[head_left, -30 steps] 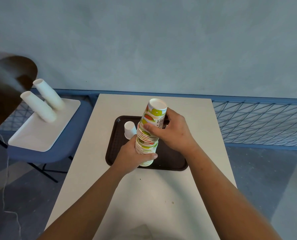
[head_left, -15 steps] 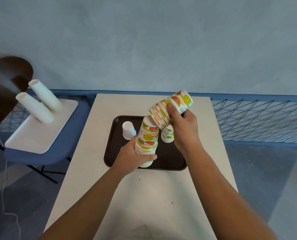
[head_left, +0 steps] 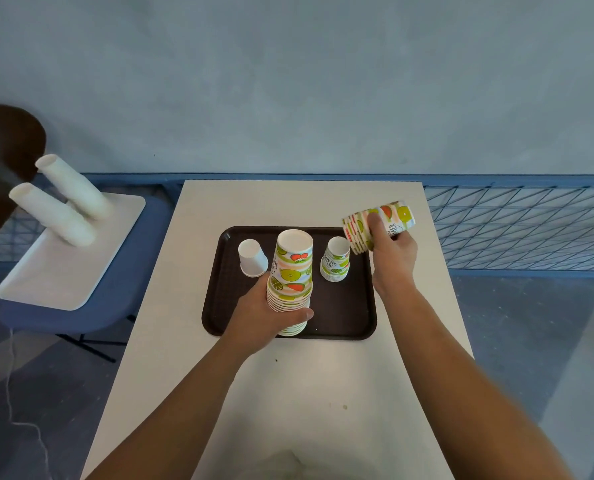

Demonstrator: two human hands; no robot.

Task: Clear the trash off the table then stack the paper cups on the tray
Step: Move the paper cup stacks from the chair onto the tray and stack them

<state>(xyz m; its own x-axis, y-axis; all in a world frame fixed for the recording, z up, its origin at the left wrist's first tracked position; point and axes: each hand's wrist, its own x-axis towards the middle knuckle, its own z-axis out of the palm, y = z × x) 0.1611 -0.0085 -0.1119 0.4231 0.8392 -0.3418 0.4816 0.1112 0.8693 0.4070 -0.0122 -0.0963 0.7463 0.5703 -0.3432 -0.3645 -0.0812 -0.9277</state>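
A dark brown tray (head_left: 340,317) lies on the white table (head_left: 306,393). On it stands a tall stack of fruit-printed paper cups (head_left: 291,275), upside down; my left hand (head_left: 264,315) grips its lower part. My right hand (head_left: 391,252) holds a smaller bundle of fruit-printed cups (head_left: 378,223), tipped sideways above the tray's right edge. A short stack of printed cups (head_left: 335,259) stands on the tray beside the tall one. A small plain white cup (head_left: 252,258) sits upside down on the tray's left side.
Left of the table a blue chair (head_left: 81,306) carries a white tray (head_left: 63,265) with two leaning stacks of white cups (head_left: 60,209). A blue wire fence (head_left: 517,230) runs behind and to the right. A dark round object (head_left: 4,157) is at the far left.
My right hand lifted the top bundle of cups off the tall stack and carried it right, tipping it sideways. The left hand stayed on the stack, which is shorter.
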